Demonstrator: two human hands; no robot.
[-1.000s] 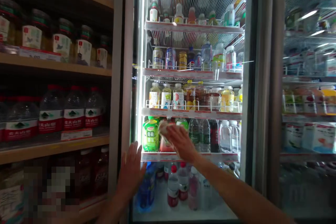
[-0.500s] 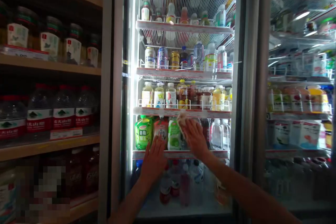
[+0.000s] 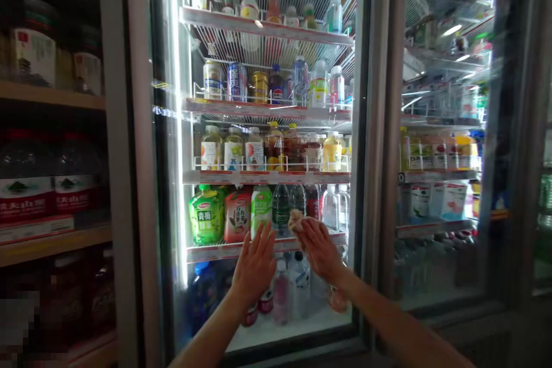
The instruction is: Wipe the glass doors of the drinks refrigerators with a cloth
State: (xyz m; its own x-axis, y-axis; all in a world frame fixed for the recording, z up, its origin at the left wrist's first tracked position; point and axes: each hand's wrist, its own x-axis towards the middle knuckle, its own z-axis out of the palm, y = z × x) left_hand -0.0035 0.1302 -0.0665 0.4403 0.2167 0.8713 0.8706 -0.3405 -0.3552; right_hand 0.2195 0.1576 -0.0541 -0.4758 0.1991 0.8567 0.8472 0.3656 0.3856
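Low on the glass door (image 3: 302,322): right hand (image 3: 319,250) pins a cloth (image 3: 295,219) under near-flat fingers; left hand (image 3: 254,261) spread open, empty, bracing. Even, overlapping strokes suit best.

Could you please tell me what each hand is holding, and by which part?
The right hand holds a crumpled pale wad, bunched under its fingertips against the fridge door; the left hand lies flat on the glass, empty.
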